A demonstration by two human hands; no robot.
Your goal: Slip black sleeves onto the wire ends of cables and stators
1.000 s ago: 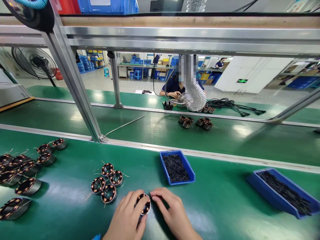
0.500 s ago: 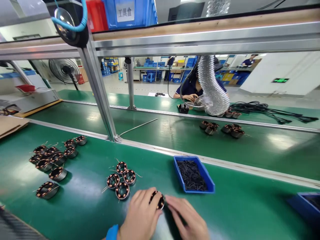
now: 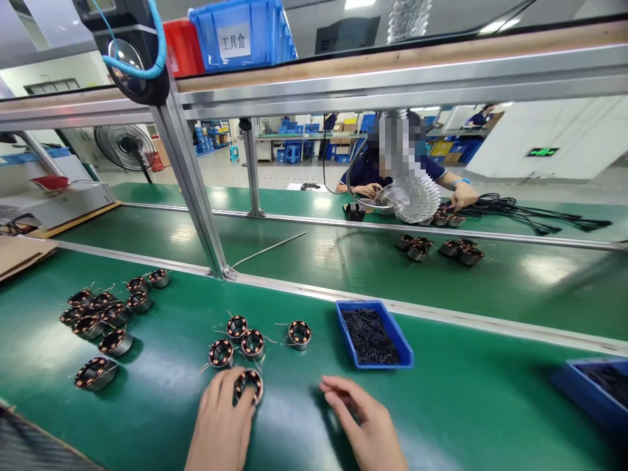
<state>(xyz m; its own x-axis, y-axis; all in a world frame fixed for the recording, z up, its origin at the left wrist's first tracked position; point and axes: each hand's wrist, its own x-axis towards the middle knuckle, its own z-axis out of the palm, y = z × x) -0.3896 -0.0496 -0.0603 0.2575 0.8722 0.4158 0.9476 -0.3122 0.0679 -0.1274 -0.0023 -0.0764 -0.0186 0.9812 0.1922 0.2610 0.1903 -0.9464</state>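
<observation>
Loosely curved left fingers [image 3: 220,399] around copper-wound stator [image 3: 249,381]

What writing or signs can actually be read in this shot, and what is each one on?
"工具盒": on the white label on the blue plastic crate at the top of the view.
Green lit wall sign on the far white wall: too small and blurred to read.
Nothing else in this view is legible.
</observation>
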